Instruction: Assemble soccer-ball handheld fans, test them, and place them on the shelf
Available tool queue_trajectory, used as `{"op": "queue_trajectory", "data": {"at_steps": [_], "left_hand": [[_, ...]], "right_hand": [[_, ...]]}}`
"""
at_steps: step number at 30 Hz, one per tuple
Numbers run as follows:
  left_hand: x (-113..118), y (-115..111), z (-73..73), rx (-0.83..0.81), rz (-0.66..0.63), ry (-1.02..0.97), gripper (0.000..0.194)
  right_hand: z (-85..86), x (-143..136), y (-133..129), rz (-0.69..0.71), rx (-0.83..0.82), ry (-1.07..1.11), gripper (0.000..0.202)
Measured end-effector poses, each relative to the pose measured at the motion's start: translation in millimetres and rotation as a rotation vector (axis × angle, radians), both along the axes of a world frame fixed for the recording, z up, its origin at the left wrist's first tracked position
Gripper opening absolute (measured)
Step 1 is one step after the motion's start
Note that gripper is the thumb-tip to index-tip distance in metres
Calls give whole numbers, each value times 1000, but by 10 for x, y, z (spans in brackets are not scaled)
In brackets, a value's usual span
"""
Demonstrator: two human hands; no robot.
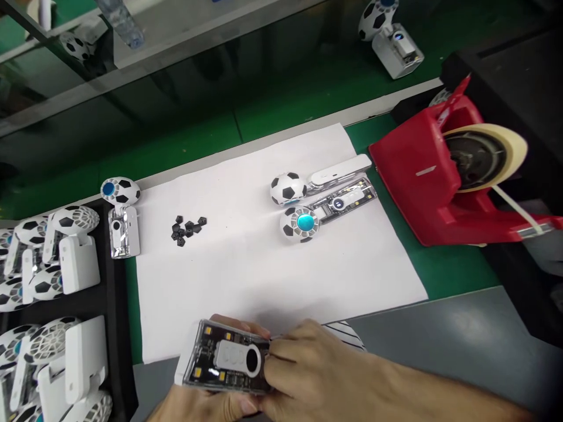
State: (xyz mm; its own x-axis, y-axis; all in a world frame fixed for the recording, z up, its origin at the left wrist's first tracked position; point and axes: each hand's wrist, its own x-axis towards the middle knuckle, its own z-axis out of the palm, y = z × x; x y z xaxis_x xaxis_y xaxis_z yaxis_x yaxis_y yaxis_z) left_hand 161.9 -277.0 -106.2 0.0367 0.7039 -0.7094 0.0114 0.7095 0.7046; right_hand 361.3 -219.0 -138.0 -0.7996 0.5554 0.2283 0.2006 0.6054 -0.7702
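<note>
Close to the front edge of the white paper, my left hand (206, 404) is wrapped round a white handheld device (237, 356) with a clear cover, a circuit board and a round black display. My right hand (303, 366) has its fingers curled over the device's right end and hides that part. A white piece with dark lines (345, 334) shows behind my right hand; I cannot tell what it belongs to. Further off on the paper lie two similar devices with football-patterned round heads (288, 188) (299, 224). Several small black pentagon pieces (180, 232) sit in a loose group at left.
At left, a black tray (119, 328) holds several football-headed devices, with another device (124, 231) at its far corner. A red tape dispenser (416, 176) stands right of the white paper (220, 275). Behind, another device (396, 50) and a plastic bottle (123, 23) are visible.
</note>
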Motion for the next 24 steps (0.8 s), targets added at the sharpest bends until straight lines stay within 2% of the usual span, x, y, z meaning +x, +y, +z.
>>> {"op": "queue_trajectory", "data": {"at_steps": [3,6,12,18,24], "left_hand": [[-74,-24,-35,5,-125,-60,53],[-126,-51,-89,63,-180,-126,51],[-112,-24,-123,92,-187,-187,51],[-72,53,-104,112,-154,-230,47],[-97,141,-60,84,-195,-166,42]], "right_hand": [[-44,-18,-9,-35,37,74,37],[-94,-38,-27,-80,65,144,42],[-145,-38,-8,-49,80,194,44],[-158,-38,9,-2,41,135,40],[-181,-50,45,65,0,104,36]]}}
